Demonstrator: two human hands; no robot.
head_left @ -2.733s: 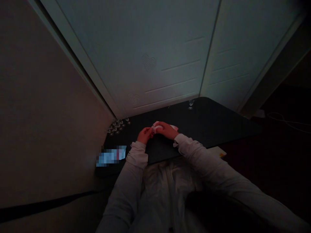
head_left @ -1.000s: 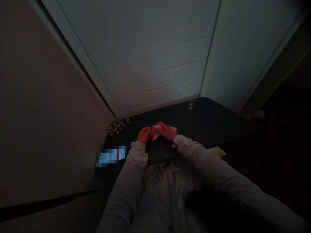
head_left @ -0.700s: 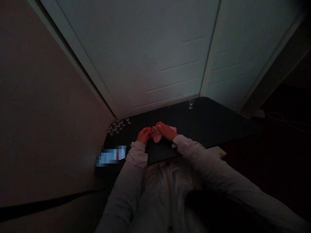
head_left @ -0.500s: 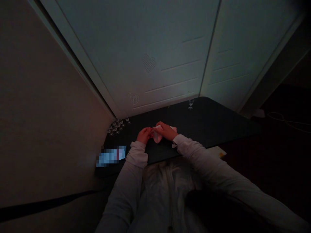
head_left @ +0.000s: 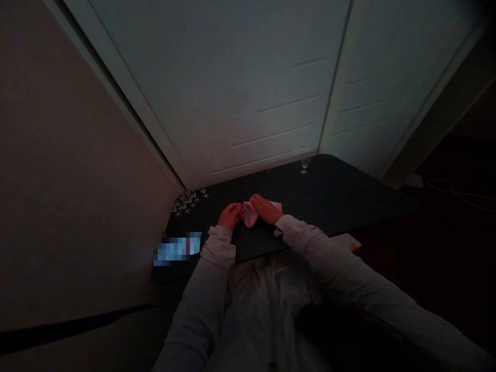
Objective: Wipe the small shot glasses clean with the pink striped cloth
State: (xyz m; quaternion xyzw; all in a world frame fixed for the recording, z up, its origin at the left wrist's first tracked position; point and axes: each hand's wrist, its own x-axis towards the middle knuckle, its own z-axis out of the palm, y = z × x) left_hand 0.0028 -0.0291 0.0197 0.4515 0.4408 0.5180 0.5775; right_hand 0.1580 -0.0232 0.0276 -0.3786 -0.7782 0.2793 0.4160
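Observation:
My left hand point(head_left: 230, 216) is closed, its fingertips pinching a small glass point(head_left: 242, 211) that is mostly hidden and dim. Against that glass my right hand point(head_left: 266, 210) presses a pale pink cloth point(head_left: 251, 217), with the fingers wrapped round it. One part of the cloth hangs down between the hands, and another end shows beyond the right hand. Both hands are close together over the dark table point(head_left: 318, 206), near its front edge.
Several small stemmed glasses point(head_left: 188, 201) stand grouped at the table's far left corner. A single stemmed glass point(head_left: 304, 166) stands at the back right. A lit, blurred-out screen point(head_left: 177, 249) lies at the front left. White panels point(head_left: 271, 77) rise directly behind the table.
My right hand's fingers have shifted slightly on the cloth, and the hanging cloth has moved a little left. My left hand stays nearly in place.

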